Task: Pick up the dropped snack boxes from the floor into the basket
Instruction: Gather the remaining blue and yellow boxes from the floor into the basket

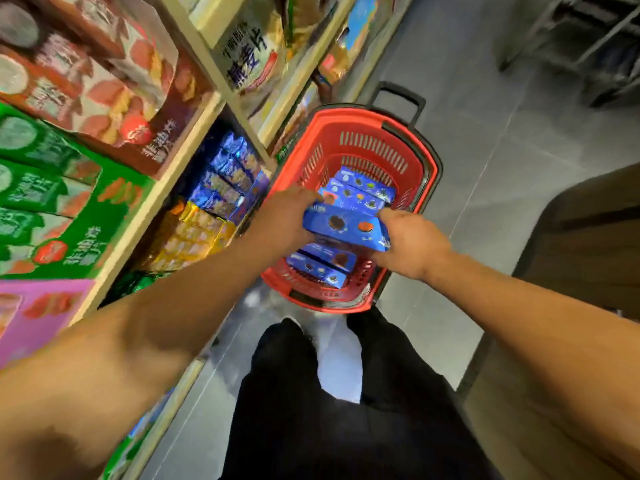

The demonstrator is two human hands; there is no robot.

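Note:
A red shopping basket (367,129) with a black handle stands on the grey floor ahead of me. Several blue snack boxes lie inside it, some at the far end (360,188) and some at the near end (322,263). Over the basket I hold one more blue snack box (346,226) between both hands. My left hand (284,220) grips its left end, with the thumb on top. My right hand (412,244) grips its right end. The box hangs just above the ones in the basket.
Shelves (152,206) packed with snack cartons and biscuit packs run along the left, close to the basket. My dark trouser legs (311,393) are below. A brown counter or cabinet (588,237) stands at the right. Grey floor tiles (485,150) lie right of the basket.

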